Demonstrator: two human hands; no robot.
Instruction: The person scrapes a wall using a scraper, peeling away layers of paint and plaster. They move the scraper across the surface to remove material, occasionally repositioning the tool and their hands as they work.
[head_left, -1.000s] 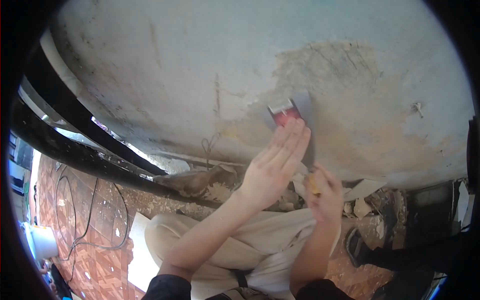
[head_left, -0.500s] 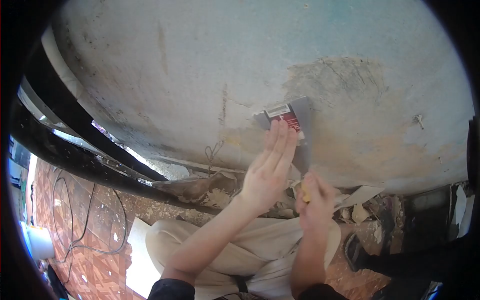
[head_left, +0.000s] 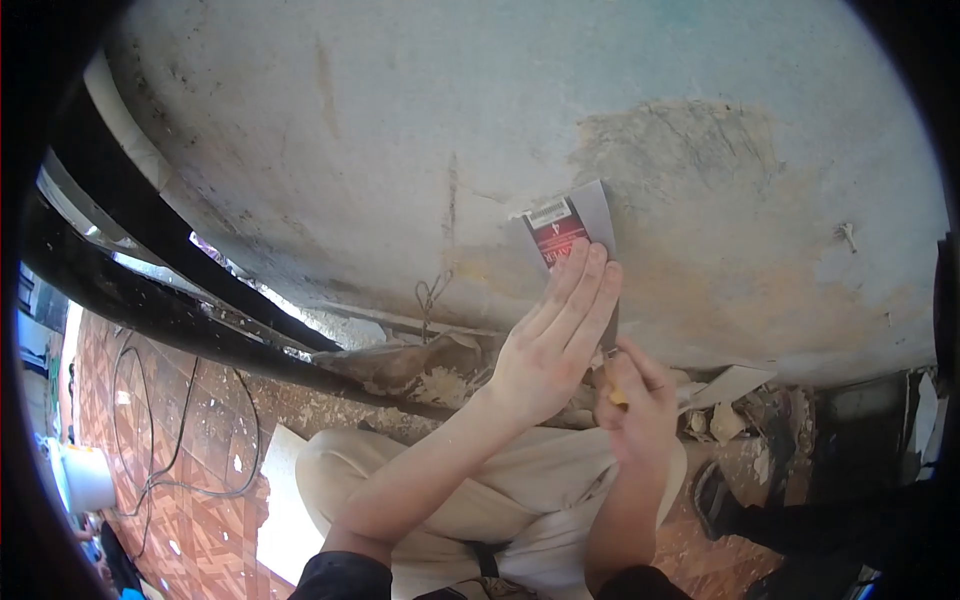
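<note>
Close-up of some scraper work — 2 bare hands on 1 tool. The wide grey metal scraper with a yellow handle [head_left: 600, 215] is up against the scuffed pale blue-grey wall [head_left: 770, 60], blade tilted upward, its broad edge just below the rough bare grey patch [head_left: 680, 150]. Left hand [head_left: 545, 365] isn't gripping anything: fingers straight and held together, laid over the blade, fingertips covering the bottom of a red label with a white barcode strip [head_left: 560, 235]. A "4" is readable on it. Right hand [head_left: 642, 405] is closed around the yellow handle, which mostly hides in the fist.

The person's cream trousers [head_left: 560, 465] fill the space under the forearms, and broken bits of plaster-like debris [head_left: 725, 423] lie along the foot of the wall. Off left there's a thick black pipe [head_left: 160, 300] — plus a white plastic bucket [head_left: 88, 478] on the reddish parquet-pattern floor [head_left: 205, 535].
</note>
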